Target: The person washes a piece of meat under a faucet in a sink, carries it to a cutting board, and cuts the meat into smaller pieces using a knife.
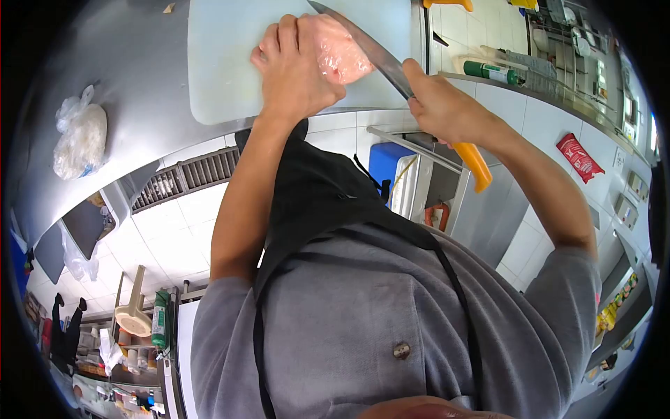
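A pale pink, glistening piece of raw meat [336, 52] lies on the white cutting board [220, 84]. My left hand [296, 66] presses on its left side, fingers bent over it and thumb along its near edge. In my right hand [443, 105] is a knife [373, 50], gripped by its yellow handle, with the fingers wrapped close to the blade. The long blade slants up and left along the right edge of the meat, overlapping it in this view, and its tip points to the far side of the board.
The board rests on a metal worktop [139, 42]. Left on this top sits a knotted clear plastic bag [82, 136] with whitish contents. A small scrap [169, 8] lies near the far edge. A blue and white box [392, 171] stands below, right of my apron [314, 181].
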Demonstrator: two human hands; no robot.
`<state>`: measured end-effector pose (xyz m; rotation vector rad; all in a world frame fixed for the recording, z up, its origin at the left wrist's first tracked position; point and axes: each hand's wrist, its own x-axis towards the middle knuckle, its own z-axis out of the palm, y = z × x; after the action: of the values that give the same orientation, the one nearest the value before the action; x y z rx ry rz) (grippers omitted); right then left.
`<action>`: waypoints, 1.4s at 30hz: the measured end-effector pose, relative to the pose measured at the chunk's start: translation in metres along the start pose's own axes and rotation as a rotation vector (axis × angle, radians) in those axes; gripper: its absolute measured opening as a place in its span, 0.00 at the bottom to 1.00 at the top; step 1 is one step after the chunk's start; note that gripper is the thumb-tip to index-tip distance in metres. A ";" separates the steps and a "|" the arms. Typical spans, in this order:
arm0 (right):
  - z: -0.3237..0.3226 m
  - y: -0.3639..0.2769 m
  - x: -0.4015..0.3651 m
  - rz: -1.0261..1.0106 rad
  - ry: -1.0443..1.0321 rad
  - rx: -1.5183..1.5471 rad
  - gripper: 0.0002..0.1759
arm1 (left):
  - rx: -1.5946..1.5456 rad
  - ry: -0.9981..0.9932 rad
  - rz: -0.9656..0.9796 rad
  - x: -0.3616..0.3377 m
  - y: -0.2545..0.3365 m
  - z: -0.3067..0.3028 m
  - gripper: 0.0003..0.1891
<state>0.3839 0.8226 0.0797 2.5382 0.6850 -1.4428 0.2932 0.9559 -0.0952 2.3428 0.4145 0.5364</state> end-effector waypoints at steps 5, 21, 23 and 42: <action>0.052 0.041 0.057 -0.342 0.281 0.026 0.17 | 0.011 -0.020 -0.008 -0.001 -0.003 0.001 0.51; 0.011 0.022 -0.010 -0.126 0.076 -0.056 0.23 | 0.116 -0.082 -0.042 0.000 0.002 -0.002 0.52; 0.009 0.016 -0.002 -0.062 0.004 -0.038 0.24 | 0.122 -0.112 -0.041 0.000 0.003 -0.002 0.52; 0.012 0.027 0.005 -0.176 0.088 0.016 0.17 | 0.159 -0.029 -0.016 0.001 -0.002 0.007 0.52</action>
<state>0.3891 0.7963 0.0669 2.6246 0.9365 -1.3986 0.2974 0.9540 -0.1007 2.4940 0.4782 0.4767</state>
